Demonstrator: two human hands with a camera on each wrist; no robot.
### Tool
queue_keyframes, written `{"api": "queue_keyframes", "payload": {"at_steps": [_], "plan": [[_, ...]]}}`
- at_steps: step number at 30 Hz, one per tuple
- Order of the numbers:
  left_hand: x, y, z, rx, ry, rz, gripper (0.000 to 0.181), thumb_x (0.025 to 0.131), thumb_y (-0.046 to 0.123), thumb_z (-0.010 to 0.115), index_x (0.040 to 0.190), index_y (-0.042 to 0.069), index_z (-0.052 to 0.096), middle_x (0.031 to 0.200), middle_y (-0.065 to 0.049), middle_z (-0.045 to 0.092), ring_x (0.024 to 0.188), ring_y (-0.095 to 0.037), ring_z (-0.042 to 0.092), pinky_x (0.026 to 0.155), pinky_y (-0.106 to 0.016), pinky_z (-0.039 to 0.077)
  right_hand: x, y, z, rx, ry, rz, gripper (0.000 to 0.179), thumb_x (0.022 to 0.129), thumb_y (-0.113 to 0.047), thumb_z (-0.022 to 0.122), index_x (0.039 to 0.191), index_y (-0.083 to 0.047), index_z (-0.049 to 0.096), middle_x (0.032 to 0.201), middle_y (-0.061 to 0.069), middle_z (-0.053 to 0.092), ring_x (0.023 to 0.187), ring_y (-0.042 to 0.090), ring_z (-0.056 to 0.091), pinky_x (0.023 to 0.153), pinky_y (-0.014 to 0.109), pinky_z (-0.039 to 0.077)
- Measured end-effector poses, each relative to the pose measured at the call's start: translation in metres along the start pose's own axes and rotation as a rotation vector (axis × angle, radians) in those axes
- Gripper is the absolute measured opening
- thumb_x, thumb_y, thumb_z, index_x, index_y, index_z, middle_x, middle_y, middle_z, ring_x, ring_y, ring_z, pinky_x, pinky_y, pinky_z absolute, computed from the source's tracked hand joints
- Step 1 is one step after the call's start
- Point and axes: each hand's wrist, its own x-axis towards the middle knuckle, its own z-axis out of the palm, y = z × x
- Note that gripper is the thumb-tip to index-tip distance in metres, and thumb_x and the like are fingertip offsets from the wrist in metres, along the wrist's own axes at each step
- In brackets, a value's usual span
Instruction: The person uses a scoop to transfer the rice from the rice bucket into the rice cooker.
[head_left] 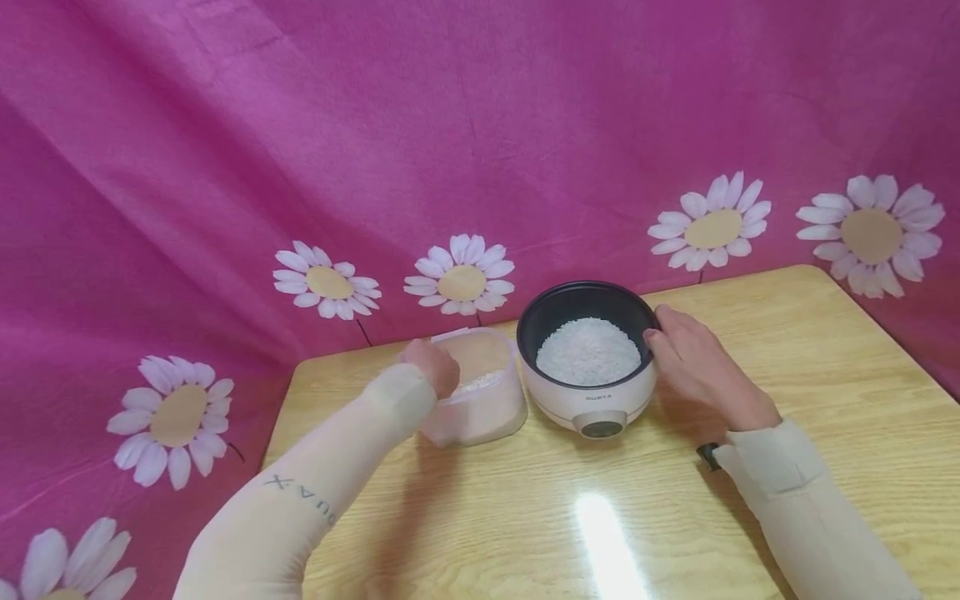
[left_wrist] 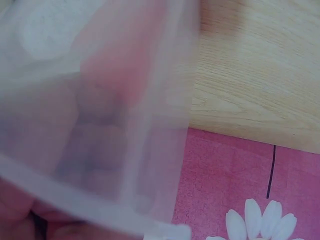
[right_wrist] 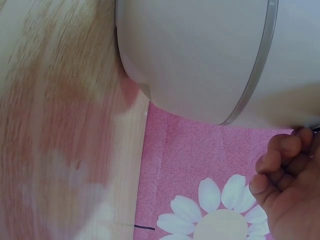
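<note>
A translucent plastic container (head_left: 506,417) with some loose rice in it stands left of centre. My left hand (head_left: 433,367) reaches over its near-left side, knuckles up. Through the cloudy container wall (left_wrist: 160,165) the left wrist view shows curled fingers (left_wrist: 100,145) and a blurred pink-red thing (left_wrist: 117,65) against them; what it is I cannot tell. To the right sits a white rice cooker (head_left: 547,396) with a heap of white rice (head_left: 588,352) in its black pot. My right hand (head_left: 693,358) grips the cooker's right rim, its fingers (right_wrist: 270,162) bent close under the edge.
The wooden table (head_left: 510,517) carries both vessels near its back edge. Behind it hangs a magenta cloth (head_left: 450,150) printed with daisies. A small black piece (head_left: 707,456) shows by my right cuff.
</note>
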Motion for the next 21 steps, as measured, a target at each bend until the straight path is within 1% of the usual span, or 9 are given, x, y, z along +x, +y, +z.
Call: {"api": "queue_keyframes", "payload": {"at_steps": [2,6,9,10,13,16,18,21], "plan": [[0.0,0.0,0.0,-0.039,-0.003,-0.002,0.024,0.103,0.02,0.051,0.087,0.014,0.068,0.078,0.0,0.054,0.064,-0.015,0.047,0.057,-0.031,0.047,0.001,0.0,0.0,-0.015,0.013,-0.017,0.033,0.108,-0.029,0.031,0.115,-0.002,0.049,0.099,0.016,0.054,0.096,0.031,0.051,0.086,0.048,0.047],[0.003,-0.002,0.003,-0.131,-0.011,0.014,0.024,0.103,0.019,0.05,0.091,0.015,0.071,0.087,-0.001,0.06,0.072,-0.017,0.05,0.066,-0.036,0.052,0.0,-0.001,-0.001,-0.008,0.01,-0.009,0.032,0.108,-0.03,0.032,0.115,-0.003,0.049,0.1,0.015,0.054,0.097,0.031,0.051,0.086,0.047,0.048],[0.005,-0.005,0.007,-0.135,-0.019,0.058,0.021,0.103,0.021,0.053,0.092,0.017,0.071,0.091,0.0,0.063,0.078,-0.018,0.054,0.071,-0.038,0.055,-0.002,-0.002,-0.002,0.009,0.001,0.01,0.034,0.108,-0.031,0.033,0.119,-0.003,0.049,0.104,0.015,0.055,0.1,0.03,0.052,0.088,0.048,0.05],[0.007,-0.006,0.008,-0.123,-0.023,0.073,0.02,0.103,0.022,0.054,0.092,0.018,0.07,0.091,0.0,0.064,0.079,-0.018,0.055,0.072,-0.038,0.056,-0.002,-0.002,-0.002,0.011,-0.001,0.014,0.034,0.108,-0.031,0.033,0.12,-0.003,0.049,0.105,0.016,0.055,0.1,0.031,0.052,0.089,0.049,0.05],[0.012,-0.009,0.013,-0.102,-0.029,0.112,0.019,0.102,0.026,0.058,0.088,0.02,0.07,0.087,0.001,0.064,0.08,-0.018,0.056,0.073,-0.037,0.055,-0.002,-0.003,-0.002,0.01,0.001,0.013,0.036,0.108,-0.031,0.032,0.121,-0.003,0.049,0.107,0.017,0.056,0.101,0.032,0.052,0.091,0.051,0.05],[0.017,-0.01,0.018,-0.117,-0.025,0.129,0.021,0.101,0.029,0.06,0.083,0.021,0.068,0.083,0.002,0.062,0.078,-0.018,0.055,0.072,-0.036,0.053,-0.001,-0.003,-0.002,-0.002,0.007,0.001,0.036,0.108,-0.03,0.031,0.12,-0.001,0.049,0.107,0.018,0.056,0.102,0.033,0.052,0.093,0.053,0.049],[0.016,-0.011,0.018,-0.139,-0.005,0.14,0.024,0.101,0.03,0.06,0.081,0.021,0.068,0.082,0.002,0.062,0.077,-0.018,0.055,0.072,-0.037,0.053,-0.001,-0.003,-0.002,-0.004,0.01,0.0,0.036,0.108,-0.03,0.031,0.12,-0.001,0.049,0.107,0.018,0.056,0.102,0.033,0.052,0.093,0.054,0.049],[0.01,-0.011,0.017,-0.181,0.034,0.149,0.026,0.101,0.034,0.059,0.082,0.02,0.071,0.085,0.002,0.065,0.079,-0.017,0.057,0.076,-0.04,0.056,-0.001,-0.002,-0.002,-0.003,0.009,-0.001,0.035,0.108,-0.03,0.032,0.119,-0.002,0.049,0.105,0.017,0.056,0.101,0.033,0.052,0.092,0.052,0.049]]}}
